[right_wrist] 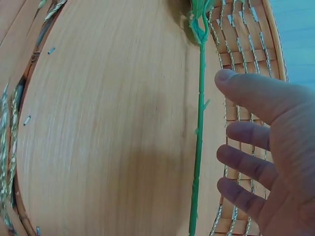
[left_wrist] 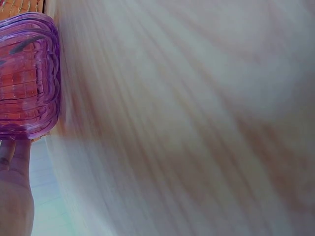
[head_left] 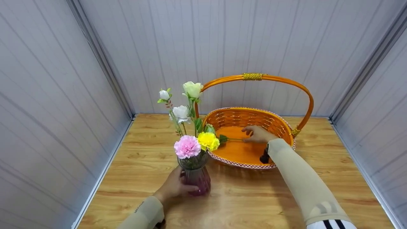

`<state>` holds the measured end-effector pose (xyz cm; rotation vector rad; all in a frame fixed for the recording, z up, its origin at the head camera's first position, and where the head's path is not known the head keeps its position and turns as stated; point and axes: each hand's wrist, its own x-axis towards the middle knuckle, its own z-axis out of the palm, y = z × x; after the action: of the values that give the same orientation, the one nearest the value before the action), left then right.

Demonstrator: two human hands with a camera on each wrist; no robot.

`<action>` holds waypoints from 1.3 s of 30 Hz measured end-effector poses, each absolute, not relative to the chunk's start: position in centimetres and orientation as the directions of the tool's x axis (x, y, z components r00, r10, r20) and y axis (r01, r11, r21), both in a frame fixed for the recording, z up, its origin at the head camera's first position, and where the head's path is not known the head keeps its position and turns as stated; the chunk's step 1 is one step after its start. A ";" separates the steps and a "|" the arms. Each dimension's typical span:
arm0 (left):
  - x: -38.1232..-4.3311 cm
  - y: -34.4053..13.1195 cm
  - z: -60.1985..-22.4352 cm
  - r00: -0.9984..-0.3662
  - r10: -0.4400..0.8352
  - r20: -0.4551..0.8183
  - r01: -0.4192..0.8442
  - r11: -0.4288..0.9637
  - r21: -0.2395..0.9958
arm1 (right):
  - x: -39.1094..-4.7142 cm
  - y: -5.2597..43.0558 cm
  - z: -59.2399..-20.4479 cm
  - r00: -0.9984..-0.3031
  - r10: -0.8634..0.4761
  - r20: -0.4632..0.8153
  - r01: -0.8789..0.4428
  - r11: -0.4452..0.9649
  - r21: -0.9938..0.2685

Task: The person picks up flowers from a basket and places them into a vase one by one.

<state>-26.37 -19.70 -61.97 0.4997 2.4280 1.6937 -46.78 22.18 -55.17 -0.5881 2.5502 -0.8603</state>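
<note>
My left hand (head_left: 176,186) grips a glass vase (head_left: 202,183) with a purple-tinted base, standing on the table. Pink carnation (head_left: 187,146), yellow carnation (head_left: 208,141) and several white or pale blooms, among them a pale green rose (head_left: 192,89), rise from its mouth. Inside the orange woven basket (head_left: 251,164), my right hand (head_left: 257,134) reaches over the floor with fingers spread and slightly bent. Beside those fingers lies a green flower stem (right_wrist: 199,128), apart from them in the right wrist view. Its leaf (head_left: 223,139) points toward the vase; which bloom it carries is unclear.
The basket's tall arched handle (head_left: 310,101) rises behind and right of the hand. Pale panelled walls (head_left: 222,47) enclose the wooden table (head_left: 140,152) at the back and both sides. The vase stands close to the basket's left front rim.
</note>
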 end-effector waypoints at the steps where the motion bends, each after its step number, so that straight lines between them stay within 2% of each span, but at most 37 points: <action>1: -26.3 -19.7 -61.9 -0.936 0.344 0.074 0.188 0.311 0.931 | -46.8 22.2 -55.3 -0.838 -0.497 -0.224 -0.260 0.726 -0.637; 13: -26.2 -19.5 -61.6 -0.934 0.351 0.072 0.186 0.301 0.935 | -46.6 22.7 -56.3 -0.829 -0.477 -0.292 -0.229 0.766 -0.601; 20: -26.2 -19.6 -61.7 -0.931 0.357 0.075 0.188 0.294 0.937 | -46.6 22.6 -56.2 -0.819 -0.493 -0.294 -0.261 0.776 -0.574; 28: -26.2 -19.6 -61.7 -0.934 0.351 0.067 0.178 0.296 0.938 | -46.6 22.6 -56.4 -0.828 -0.473 -0.300 -0.232 0.777 -0.586; 39: -26.3 -19.7 -62.0 -0.930 0.356 0.087 0.193 0.272 0.943 | -46.8 23.4 -55.8 -0.859 -0.496 -0.129 -0.293 0.681 -0.671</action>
<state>-26.26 -19.71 -61.98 0.5198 2.3891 1.7384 -46.84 23.38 -55.76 -0.6265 2.5953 -0.9591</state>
